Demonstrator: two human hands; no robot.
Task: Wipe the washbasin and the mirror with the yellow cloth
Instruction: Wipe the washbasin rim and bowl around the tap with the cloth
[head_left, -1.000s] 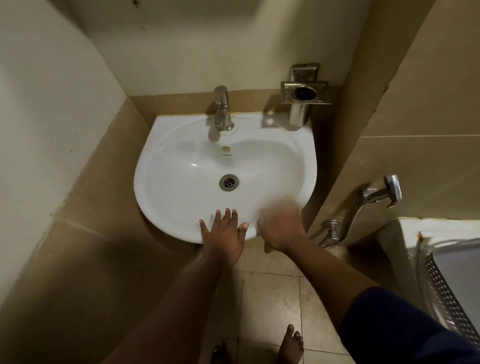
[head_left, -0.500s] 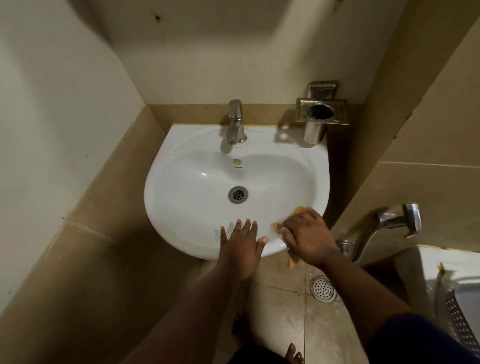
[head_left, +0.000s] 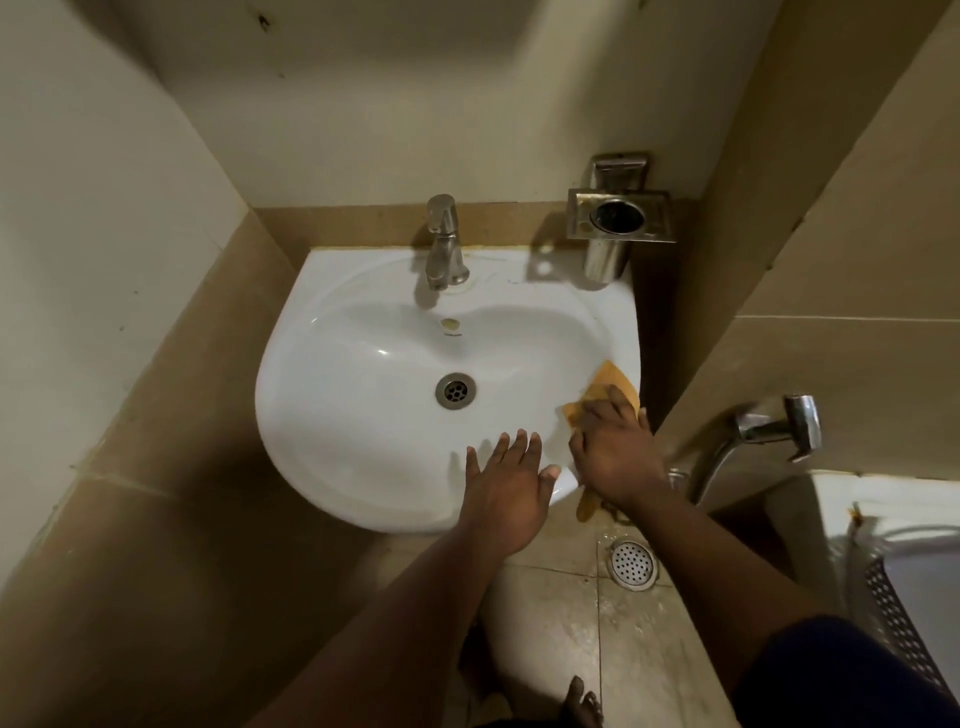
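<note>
A cramped bathroom corner in dim, yellowish light: cream-painted upper walls (head_left: 363, 104) meet a band of tan tiles (head_left: 156, 415) below. A steel tumbler holder (head_left: 618, 218) hangs on the back wall, and a chrome hand sprayer (head_left: 769, 431) juts from the right-hand wall. A round floor drain (head_left: 632, 565) sits in the beige tiled floor (head_left: 561, 623) (wet patches around it).

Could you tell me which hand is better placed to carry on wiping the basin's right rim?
Right: the right hand presses the yellow cloth onto that rim, while the left hand lies flat, clothless.
</note>
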